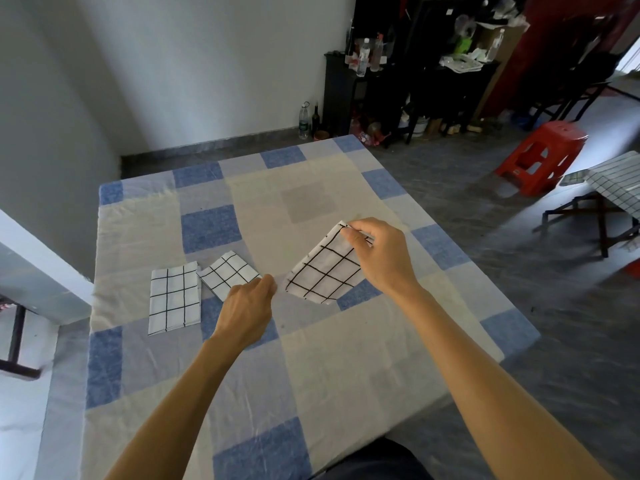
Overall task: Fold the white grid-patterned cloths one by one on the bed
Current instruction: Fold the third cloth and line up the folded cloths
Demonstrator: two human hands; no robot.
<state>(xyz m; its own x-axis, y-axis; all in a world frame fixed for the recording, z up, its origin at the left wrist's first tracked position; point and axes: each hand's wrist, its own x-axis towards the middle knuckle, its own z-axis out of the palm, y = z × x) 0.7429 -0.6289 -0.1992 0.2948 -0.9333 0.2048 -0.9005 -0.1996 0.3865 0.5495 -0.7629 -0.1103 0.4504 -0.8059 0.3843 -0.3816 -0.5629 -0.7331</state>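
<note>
Three white grid-patterned pieces to account for on the bed (311, 358). Lying flat at the left: a folded cloth (175, 299), and just beside it a second folded cloth (230, 273), turned at an angle, corners nearly touching. Raised off the bedspread right of centre: the third cloth (325, 271), apparently folded down to a small panel, hanging on a slant.

Pinched at its far upper corner by the right hand (377, 254), thumb against curled fingers. Left hand (249, 306): fingers curled in, knuckles up, over the near corner of the second folded cloth. Cannot tell whether gripping that corner or nothing at all.

Looks thin, light and limp: likely to droop from any single pinch, crease readily and let its layers slip apart. Best taken at two corners of one edge, then smoothed flat once laid down.

No basket or box on the bed. Off to the right, draped over a folding stand (604, 233): more grid cloth (616, 188), probably the supply yet to be folded. Near it, a red plastic stool (540, 157). Against the far wall, dark shelving (381, 84) loaded with plastic bottles (363, 57) and loose clutter too small to name.
</note>
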